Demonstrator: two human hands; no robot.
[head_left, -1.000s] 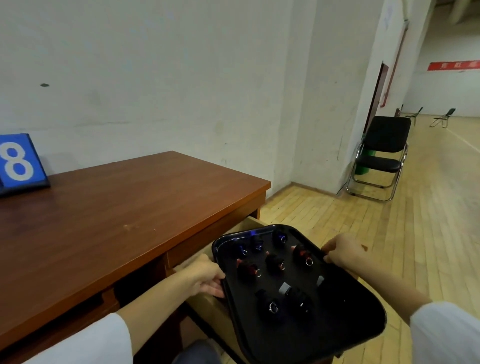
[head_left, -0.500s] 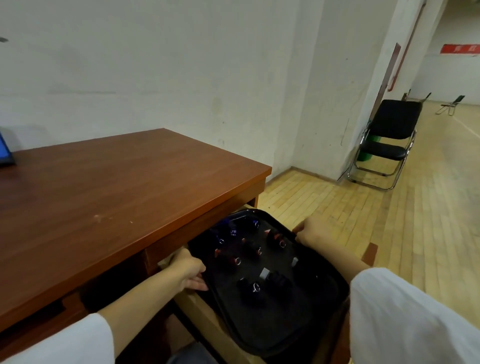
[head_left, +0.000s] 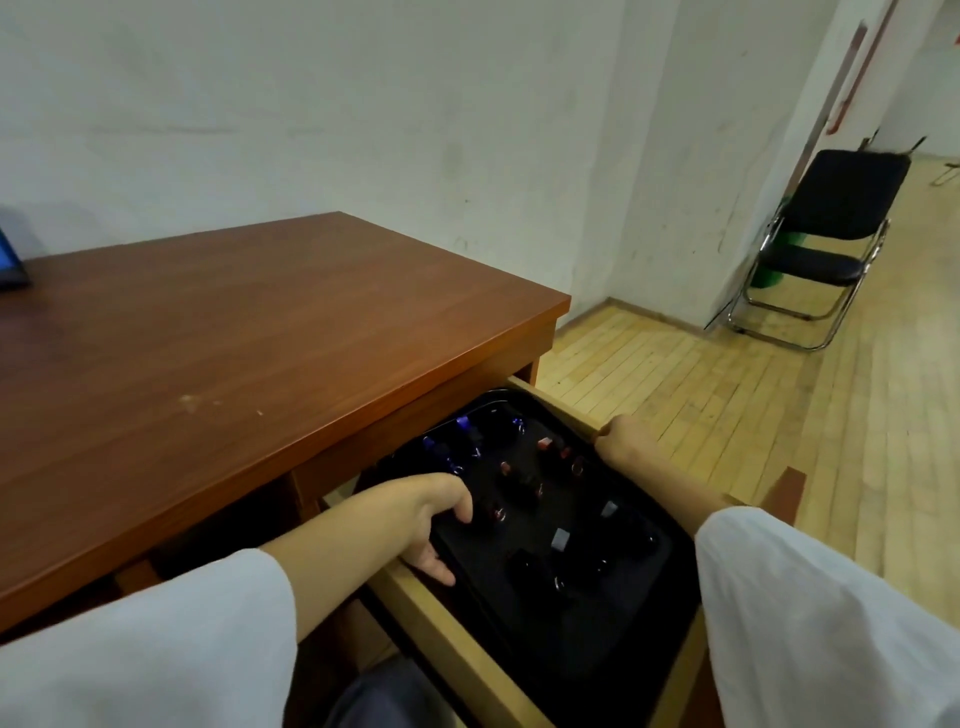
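A black tray (head_left: 613, 618) lies inside the open wooden drawer (head_left: 441, 618) under the desk's right end. Several small dark items with red, blue and grey ends (head_left: 558, 538) stand on it. My left hand (head_left: 431, 519) grips the tray's left rim, fingers curled over the edge and thumb below. At the tray's far right edge my right hand (head_left: 621, 441) holds the rim, touching the drawer's side wall. The tray's far end is tucked under the desk top.
The reddish-brown desk (head_left: 234, 353) fills the left half, with a blue sign (head_left: 10, 260) at its far left edge. A black folding chair (head_left: 826, 244) stands by the white wall on the wooden floor (head_left: 727, 395) to the right.
Both hands have lowered the tray from in front of the desk down into the open drawer. The view has tipped downward and shifted right.
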